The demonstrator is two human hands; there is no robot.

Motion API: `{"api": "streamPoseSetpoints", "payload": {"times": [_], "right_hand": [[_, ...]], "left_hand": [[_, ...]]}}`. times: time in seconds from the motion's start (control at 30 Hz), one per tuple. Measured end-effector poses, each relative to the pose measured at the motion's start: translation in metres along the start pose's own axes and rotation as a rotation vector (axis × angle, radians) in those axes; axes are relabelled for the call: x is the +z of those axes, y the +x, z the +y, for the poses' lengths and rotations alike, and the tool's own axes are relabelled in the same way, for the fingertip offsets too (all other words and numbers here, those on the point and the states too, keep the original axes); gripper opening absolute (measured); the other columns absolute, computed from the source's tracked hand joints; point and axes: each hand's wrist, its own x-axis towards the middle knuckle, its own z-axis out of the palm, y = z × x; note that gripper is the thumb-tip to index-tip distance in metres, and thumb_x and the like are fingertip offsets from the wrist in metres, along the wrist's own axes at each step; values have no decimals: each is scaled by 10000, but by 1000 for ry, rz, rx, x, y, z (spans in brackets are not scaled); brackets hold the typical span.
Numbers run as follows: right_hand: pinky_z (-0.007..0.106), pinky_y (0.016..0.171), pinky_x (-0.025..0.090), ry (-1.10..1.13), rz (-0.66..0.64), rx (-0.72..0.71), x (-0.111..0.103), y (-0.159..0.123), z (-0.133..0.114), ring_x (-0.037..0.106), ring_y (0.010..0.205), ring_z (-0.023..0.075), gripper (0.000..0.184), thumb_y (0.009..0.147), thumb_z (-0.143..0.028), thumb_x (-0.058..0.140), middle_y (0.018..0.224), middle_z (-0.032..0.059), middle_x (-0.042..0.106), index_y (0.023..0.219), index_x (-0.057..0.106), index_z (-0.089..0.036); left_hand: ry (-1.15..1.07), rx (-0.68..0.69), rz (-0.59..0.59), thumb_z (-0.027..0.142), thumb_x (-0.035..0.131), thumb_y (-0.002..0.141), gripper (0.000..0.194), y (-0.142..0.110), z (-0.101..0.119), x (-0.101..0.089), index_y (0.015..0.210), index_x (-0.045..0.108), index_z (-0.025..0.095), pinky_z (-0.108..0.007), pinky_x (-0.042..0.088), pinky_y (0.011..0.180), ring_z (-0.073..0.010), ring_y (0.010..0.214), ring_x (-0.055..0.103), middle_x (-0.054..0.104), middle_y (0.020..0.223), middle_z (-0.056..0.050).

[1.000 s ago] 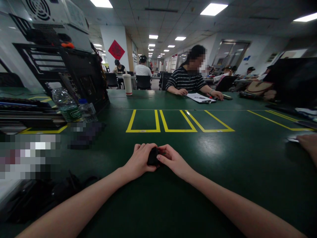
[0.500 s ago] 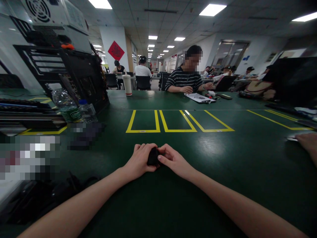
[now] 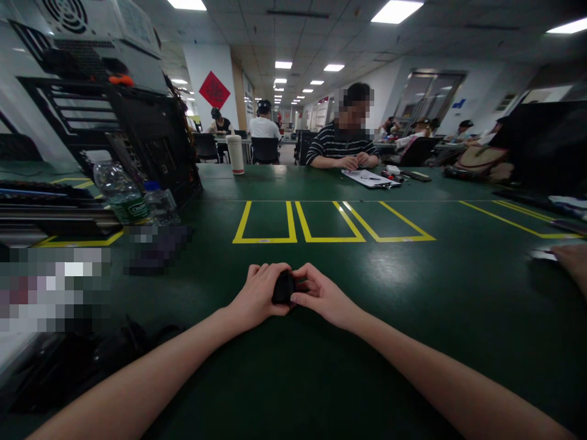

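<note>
A small, dark, block-like object (image 3: 283,288) sits between my hands, low over the green table (image 3: 293,379); its kind is too dark to make out. My left hand (image 3: 262,290) is closed around its left side, fingers over the top and thumb at the near edge. From the right, my right hand (image 3: 321,296) pinches at the object's right side with thumb and fingertips. Parts of the object are covered by the fingers. Beyond my hands, yellow tape outlines (image 3: 265,241) mark the tabletop.
At left stand a black computer case (image 3: 156,140), a clear bottle (image 3: 120,189) and a blue-capped bottle (image 3: 160,205). Dark items (image 3: 114,351) lie near my left forearm. Across the table a person in a striped top (image 3: 337,146) sits by a clipboard (image 3: 367,178). Another person's hand (image 3: 571,260) shows at right.
My right thumb has shifted slightly left and down along the dark object. The left hand keeps its hold. Across the table, the seated person's hands have come together.
</note>
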Motion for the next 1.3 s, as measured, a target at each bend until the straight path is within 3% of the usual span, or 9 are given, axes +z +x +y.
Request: {"api": "streamPoseSetpoints", "payload": {"times": [0.13, 0.33, 0.67, 0.83, 1.03, 1.3], "right_hand": [[352, 815, 454, -26, -3, -7, 0, -3, -2, 518, 966, 167, 297, 722, -225, 582, 1029, 18, 492, 977, 431, -218], [328, 727, 486, -15, 55, 4, 2, 1, 2, 557, 833, 148, 201, 784, -339, 484, 945, 13, 511, 931, 450, -206], [367, 796, 464, -29, 30, 39, 1, 1, -1, 530, 935, 176, 215, 769, -275, 515, 1010, 17, 500, 965, 453, -214], [348, 793, 471, -54, 41, -1, 2, -1, -2, 523, 951, 171, 251, 737, -226, 556, 1015, 9, 500, 966, 454, -221], [342, 731, 481, -49, 82, 5, 2, 1, 2, 564, 825, 156, 204, 773, -324, 501, 917, 13, 526, 933, 466, -202], [356, 790, 459, -57, 69, 50, 1, 2, 1, 530, 918, 172, 275, 766, -295, 518, 1030, 34, 489, 1017, 445, -206]], "left_hand": [[-29, 11, -55, 282, 619, 668, 527, -1, 4, -6, 1114, 347, 217, -355, 299, 807, -213, 918, 473, 494, 1050, -45], [-31, -12, -80, 298, 621, 671, 525, 0, 11, -13, 1115, 356, 207, -362, 300, 816, -218, 930, 474, 498, 1054, -52], [-42, -4, -85, 294, 607, 690, 497, 0, 13, -16, 1112, 356, 218, -364, 307, 815, -217, 932, 477, 496, 1056, -48], [-28, 6, -59, 270, 617, 676, 516, -1, 7, -9, 1115, 351, 215, -355, 301, 811, -213, 928, 473, 491, 1055, -48], [-3, 9, -7, 282, 659, 626, 571, 1, 2, -1, 1104, 355, 208, -353, 295, 792, -218, 913, 473, 502, 1032, -40], [-36, 3, -84, 287, 608, 690, 506, 0, 12, -16, 1120, 350, 218, -362, 300, 815, -220, 947, 473, 497, 1070, -51]]}}
